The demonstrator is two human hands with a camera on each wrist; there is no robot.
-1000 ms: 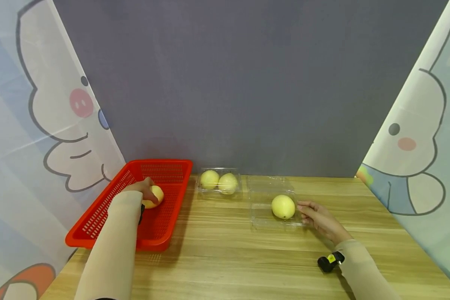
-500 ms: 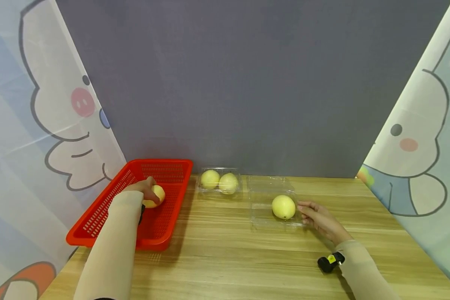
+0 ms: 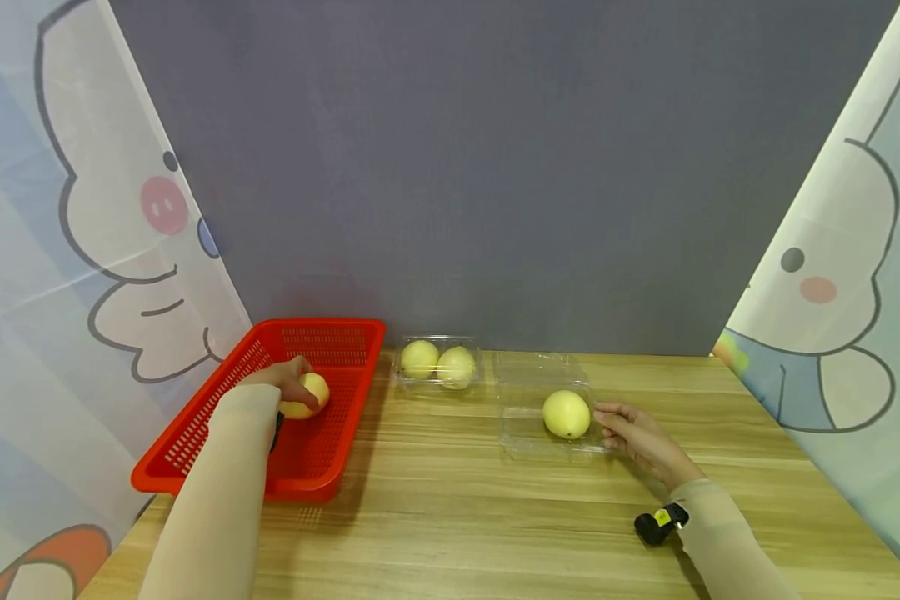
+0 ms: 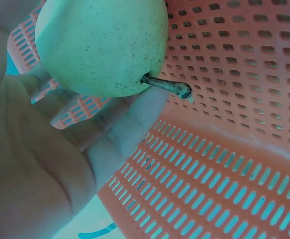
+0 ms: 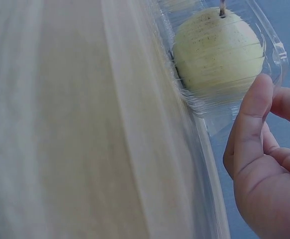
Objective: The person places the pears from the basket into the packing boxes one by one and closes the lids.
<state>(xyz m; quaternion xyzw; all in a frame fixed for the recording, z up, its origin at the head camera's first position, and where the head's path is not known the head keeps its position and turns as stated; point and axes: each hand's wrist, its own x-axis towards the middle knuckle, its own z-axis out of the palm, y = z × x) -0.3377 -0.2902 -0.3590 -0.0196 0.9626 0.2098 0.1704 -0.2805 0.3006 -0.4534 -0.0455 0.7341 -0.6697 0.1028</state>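
Four pears counted: one pear (image 4: 102,47) in the red basket (image 3: 357,408), two pears (image 3: 456,367) in one clear box (image 3: 437,340), one pear (image 3: 566,414) in a second clear box (image 3: 523,421). Clear boxes totalled two; baskets, one. Hands numbered two: left hand (image 3: 281,383), right hand (image 3: 641,437). One tabletop (image 3: 435,517), one grey backdrop (image 3: 457,183), two printed side panels (image 3: 30,333) were seen.

Red basket (image 3: 362,396); yellow pears (image 3: 566,414)

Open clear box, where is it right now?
Head view, right of centre: the open clear box lies on the wooden table between the two-pear box and the right hand.
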